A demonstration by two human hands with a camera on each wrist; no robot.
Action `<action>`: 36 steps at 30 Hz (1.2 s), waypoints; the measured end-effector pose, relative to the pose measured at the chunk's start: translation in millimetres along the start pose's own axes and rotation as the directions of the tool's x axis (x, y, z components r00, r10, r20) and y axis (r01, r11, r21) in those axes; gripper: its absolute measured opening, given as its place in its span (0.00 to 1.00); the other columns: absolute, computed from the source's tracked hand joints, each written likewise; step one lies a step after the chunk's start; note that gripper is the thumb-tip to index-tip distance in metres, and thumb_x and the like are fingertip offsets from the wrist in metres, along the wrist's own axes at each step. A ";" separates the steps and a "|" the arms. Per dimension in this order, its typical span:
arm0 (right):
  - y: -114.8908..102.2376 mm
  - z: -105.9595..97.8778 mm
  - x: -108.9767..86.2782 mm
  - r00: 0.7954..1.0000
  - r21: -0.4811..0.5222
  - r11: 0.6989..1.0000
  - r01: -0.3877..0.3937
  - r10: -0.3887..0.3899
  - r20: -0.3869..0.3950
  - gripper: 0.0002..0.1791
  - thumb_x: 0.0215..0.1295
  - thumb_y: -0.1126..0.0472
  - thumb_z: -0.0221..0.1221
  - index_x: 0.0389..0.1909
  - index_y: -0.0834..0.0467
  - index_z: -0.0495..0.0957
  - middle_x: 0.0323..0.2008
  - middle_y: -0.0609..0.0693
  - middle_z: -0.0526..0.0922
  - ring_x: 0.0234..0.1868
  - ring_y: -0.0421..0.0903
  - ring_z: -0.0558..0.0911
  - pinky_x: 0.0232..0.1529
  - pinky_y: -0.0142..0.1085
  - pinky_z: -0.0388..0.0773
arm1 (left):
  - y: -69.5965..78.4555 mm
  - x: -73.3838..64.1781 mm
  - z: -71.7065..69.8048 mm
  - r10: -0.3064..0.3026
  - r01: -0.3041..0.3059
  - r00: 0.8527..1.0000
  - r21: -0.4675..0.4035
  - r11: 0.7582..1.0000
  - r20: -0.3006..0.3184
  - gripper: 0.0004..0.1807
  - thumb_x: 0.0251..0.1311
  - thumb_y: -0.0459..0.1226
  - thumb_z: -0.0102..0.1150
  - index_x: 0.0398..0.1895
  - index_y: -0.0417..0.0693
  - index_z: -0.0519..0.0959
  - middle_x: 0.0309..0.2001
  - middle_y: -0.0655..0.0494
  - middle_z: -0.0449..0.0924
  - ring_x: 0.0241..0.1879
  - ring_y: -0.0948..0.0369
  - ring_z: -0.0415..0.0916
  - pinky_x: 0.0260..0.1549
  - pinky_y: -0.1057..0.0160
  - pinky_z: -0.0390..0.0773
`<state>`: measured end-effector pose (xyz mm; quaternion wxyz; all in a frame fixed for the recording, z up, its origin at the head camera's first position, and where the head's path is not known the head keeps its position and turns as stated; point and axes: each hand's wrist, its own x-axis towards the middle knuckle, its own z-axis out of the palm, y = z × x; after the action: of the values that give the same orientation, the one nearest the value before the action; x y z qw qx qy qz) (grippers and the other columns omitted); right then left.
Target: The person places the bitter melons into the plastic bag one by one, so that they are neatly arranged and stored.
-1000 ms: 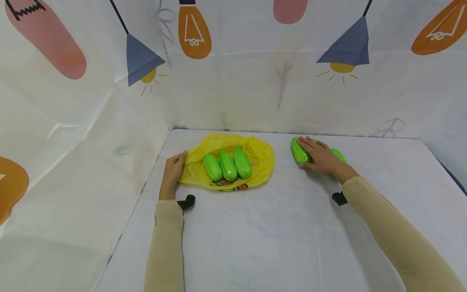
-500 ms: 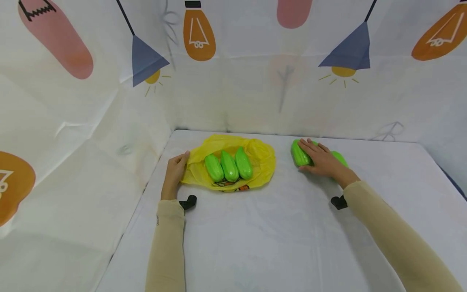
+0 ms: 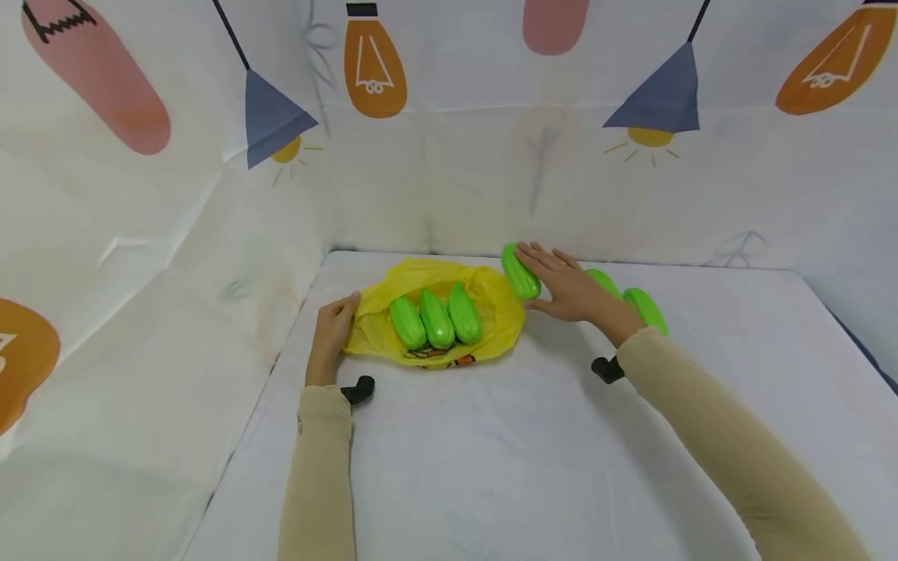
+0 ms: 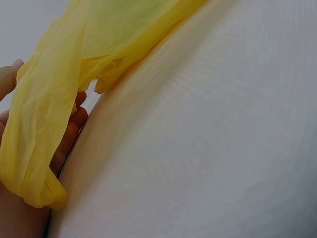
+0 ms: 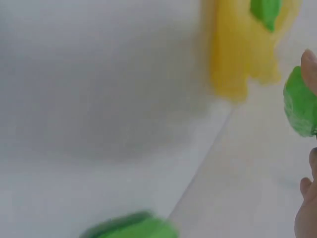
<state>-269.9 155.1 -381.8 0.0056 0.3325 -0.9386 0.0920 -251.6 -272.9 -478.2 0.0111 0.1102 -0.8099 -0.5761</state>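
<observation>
Displaced leftward since the earlier frame are the right hand and the held green piece, which now lies just beside the right edge of the yellow bag. Thumb and fingers of this hand pinch the piece between them, best seen in the right wrist view; it appears raised above the white table, though whether it touches the bag cannot be told. At the opposite edge, the left hand pinches the bag's film between thumb and fingers. A row of three green pieces lies side by side in the bag's open mouth. Behind the right forearm lie a farther loose piece and a nearer loose piece, both partly hidden.

The step in hand, as judged here, is bringing the held piece to the mouth of the bag. Good execution calls for carrying it high enough to clear the crumpled right rim, aligning it with the row, and releasing only once it rests on the film. Steady, light tension at the left should keep the mouth spread; a hard pull could roll the row.
</observation>
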 end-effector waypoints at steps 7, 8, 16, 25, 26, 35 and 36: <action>-69.3 16.7 48.3 0.990 -0.037 0.991 0.129 -0.127 0.058 0.51 0.66 0.41 0.59 0.78 0.54 0.39 0.79 0.51 0.41 0.79 0.50 0.45 0.75 0.52 0.43 | -4.3 -3.2 -2.3 -0.005 0.005 1.000 -0.011 1.000 -0.020 0.39 0.62 0.67 0.49 0.57 0.44 0.79 0.54 0.47 0.78 0.41 0.63 0.71 0.44 0.69 0.71; -78.7 20.2 53.2 0.987 -0.038 0.988 0.148 -0.146 0.069 0.51 0.66 0.40 0.59 0.78 0.54 0.39 0.79 0.50 0.41 0.79 0.49 0.45 0.75 0.52 0.43 | -4.4 -3.5 -2.3 -0.009 0.009 1.000 -0.016 1.000 -0.020 0.39 0.62 0.67 0.49 0.58 0.44 0.79 0.54 0.47 0.78 0.41 0.64 0.71 0.44 0.69 0.71; -130.2 42.3 77.7 0.966 -0.029 0.975 0.220 -0.213 0.148 0.50 0.68 0.37 0.54 0.78 0.52 0.37 0.79 0.48 0.40 0.77 0.46 0.54 0.76 0.48 0.47 | -5.5 -2.3 -0.9 0.000 -0.001 1.000 -0.040 0.999 -0.025 0.37 0.63 0.65 0.50 0.50 0.41 0.81 0.34 0.62 0.77 0.31 0.66 0.71 0.33 0.71 0.73; -134.4 46.0 81.7 0.974 0.042 0.987 0.154 -0.159 0.162 0.51 0.68 0.36 0.55 0.78 0.53 0.38 0.79 0.50 0.41 0.75 0.51 0.59 0.74 0.49 0.53 | -0.3 -1.8 1.6 -0.034 0.033 0.999 -0.039 0.999 -0.009 0.38 0.62 0.66 0.49 0.55 0.44 0.80 0.47 0.54 0.78 0.36 0.66 0.72 0.38 0.72 0.73; -132.4 46.5 81.4 0.975 0.046 0.989 0.142 -0.147 0.166 0.51 0.67 0.36 0.55 0.78 0.53 0.38 0.79 0.50 0.41 0.74 0.50 0.60 0.73 0.49 0.54 | 0.0 -1.6 1.8 -0.034 0.033 0.999 -0.036 0.999 -0.009 0.38 0.62 0.66 0.49 0.55 0.44 0.80 0.48 0.53 0.78 0.37 0.66 0.72 0.38 0.72 0.73; -122.0 45.4 76.0 0.977 0.089 0.994 0.061 -0.078 0.198 0.51 0.66 0.39 0.58 0.78 0.55 0.41 0.77 0.54 0.49 0.72 0.51 0.63 0.72 0.52 0.57 | -0.7 0.7 2.2 -0.024 0.024 1.000 -0.023 0.999 -0.011 0.38 0.62 0.66 0.49 0.54 0.43 0.81 0.47 0.53 0.78 0.38 0.66 0.72 0.39 0.72 0.72; -122.2 45.1 75.8 0.978 0.089 0.994 0.062 -0.079 0.194 0.51 0.66 0.39 0.58 0.78 0.55 0.41 0.76 0.54 0.50 0.72 0.51 0.63 0.71 0.52 0.57 | -1.0 0.9 2.2 -0.023 0.023 1.000 -0.021 1.000 -0.015 0.38 0.62 0.66 0.49 0.53 0.43 0.81 0.47 0.53 0.78 0.37 0.66 0.72 0.39 0.72 0.72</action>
<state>-250.2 6.8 -400.1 -0.0981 0.3731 -0.9175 0.0971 -252.7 -271.4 -480.0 0.0117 0.1236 -0.8023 -0.5839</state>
